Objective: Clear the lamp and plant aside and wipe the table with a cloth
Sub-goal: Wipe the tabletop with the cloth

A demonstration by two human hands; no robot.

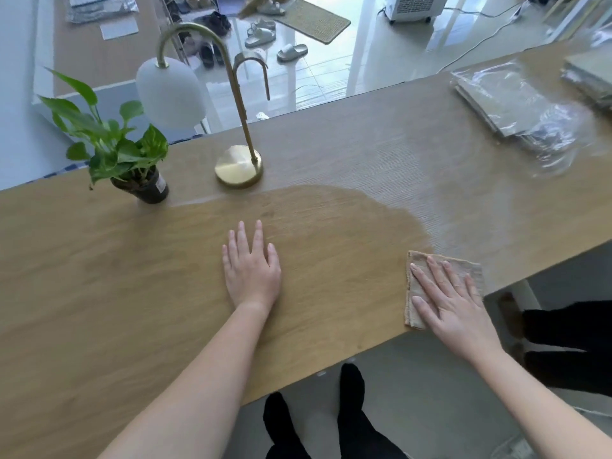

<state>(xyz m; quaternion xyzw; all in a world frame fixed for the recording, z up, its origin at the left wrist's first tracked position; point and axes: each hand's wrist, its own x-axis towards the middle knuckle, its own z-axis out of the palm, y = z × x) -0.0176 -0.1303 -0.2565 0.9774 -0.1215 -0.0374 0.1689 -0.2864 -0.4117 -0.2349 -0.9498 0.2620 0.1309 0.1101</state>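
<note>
The wooden worktop (99, 276) carried a brass lamp (238, 165) near its far edge, with plastic-wrapped packs (510, 111) at the far right corner. The potted plant (116, 144) stood just left of the lamp. The left grip (251, 270) lay flat on bare wood mid-worktop, fingers straight. The right grip (453, 303) pressed straight, spread fingers on the folded cloth (462, 265) at the near edge.

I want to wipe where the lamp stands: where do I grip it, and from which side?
Grip the stem low, just above the round base, coming from the near right. It is thin, bare and nearly upright there; the shade hangs off to the left, with the plant beside it. A low hold should curb tipping.
</note>
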